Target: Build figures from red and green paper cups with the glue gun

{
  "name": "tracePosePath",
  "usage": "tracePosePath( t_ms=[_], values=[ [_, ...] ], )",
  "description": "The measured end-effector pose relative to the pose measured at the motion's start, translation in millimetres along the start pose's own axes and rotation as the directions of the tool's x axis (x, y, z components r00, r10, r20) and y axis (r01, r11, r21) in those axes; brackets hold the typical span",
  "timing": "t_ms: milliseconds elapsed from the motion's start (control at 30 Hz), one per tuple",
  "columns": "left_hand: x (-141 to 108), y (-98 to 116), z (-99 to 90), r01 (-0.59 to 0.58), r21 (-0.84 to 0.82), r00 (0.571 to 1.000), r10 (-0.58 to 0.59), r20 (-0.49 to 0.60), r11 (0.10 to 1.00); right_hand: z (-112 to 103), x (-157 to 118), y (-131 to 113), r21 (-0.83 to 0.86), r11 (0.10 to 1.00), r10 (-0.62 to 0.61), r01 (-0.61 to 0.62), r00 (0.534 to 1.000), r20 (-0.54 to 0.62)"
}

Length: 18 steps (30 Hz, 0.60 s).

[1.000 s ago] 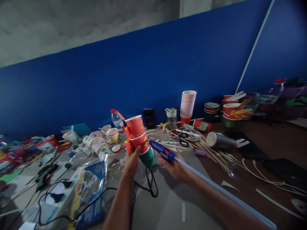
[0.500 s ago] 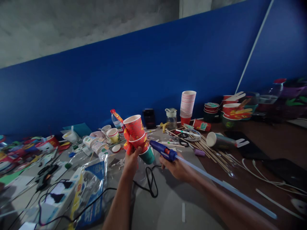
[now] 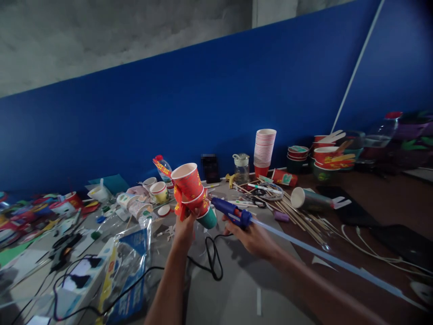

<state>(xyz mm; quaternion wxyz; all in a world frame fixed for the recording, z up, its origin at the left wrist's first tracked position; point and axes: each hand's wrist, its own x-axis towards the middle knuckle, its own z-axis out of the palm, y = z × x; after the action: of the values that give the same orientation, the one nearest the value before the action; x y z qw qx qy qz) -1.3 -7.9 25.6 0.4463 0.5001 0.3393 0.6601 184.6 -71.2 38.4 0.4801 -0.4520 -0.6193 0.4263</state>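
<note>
My left hand (image 3: 185,228) is closed around a joined set of paper cups (image 3: 190,181), tilted in the air over the table. Two are red with yellow print, and a green cup (image 3: 207,218) sits at the lower end. Red strips with yellow marks stick out at its left side. In my right hand (image 3: 248,234) is a blue hot glue gun (image 3: 232,211), its nozzle pointing at the cups, close to the lower red one. From its back end runs a long translucent glue stick (image 3: 304,244). Whether the nozzle touches the cup I cannot tell.
Behind stand a tall stack of paper cups (image 3: 264,149), a lidded glass jar (image 3: 241,167) and a bottle (image 3: 164,169). Wooden sticks (image 3: 301,216) and a fallen silver cup (image 3: 309,198) lie right. A black cord (image 3: 214,266) loops below my hands; a plastic bag (image 3: 128,271) lies left.
The cups have tilted slightly to the left in my left hand. The glue gun has shifted a little to the right, and its glue stick has swung lower at the far end.
</note>
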Motion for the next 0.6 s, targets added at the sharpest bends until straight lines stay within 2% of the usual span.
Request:
tracePosePath(
  t_ms=[200,467,600],
  values=[
    [2,-2,-1.5,-0.017,-0.075,0.993,0.009,-0.117,0.997,2,-4,1,0.032,0.999,-0.013,0.012,1.0,0.002],
    [4,-10,-9.5,0.067,-0.21,0.98,-0.104,-0.172,0.975,3,-4,3,0.035,0.999,-0.032,0.032,0.999,-0.002],
    [3,-8,-10.0,0.087,-0.198,0.983,-0.116,-0.139,0.976,4,-3,9,0.023,1.0,-0.019,0.02,0.999,-0.031]
  ],
)
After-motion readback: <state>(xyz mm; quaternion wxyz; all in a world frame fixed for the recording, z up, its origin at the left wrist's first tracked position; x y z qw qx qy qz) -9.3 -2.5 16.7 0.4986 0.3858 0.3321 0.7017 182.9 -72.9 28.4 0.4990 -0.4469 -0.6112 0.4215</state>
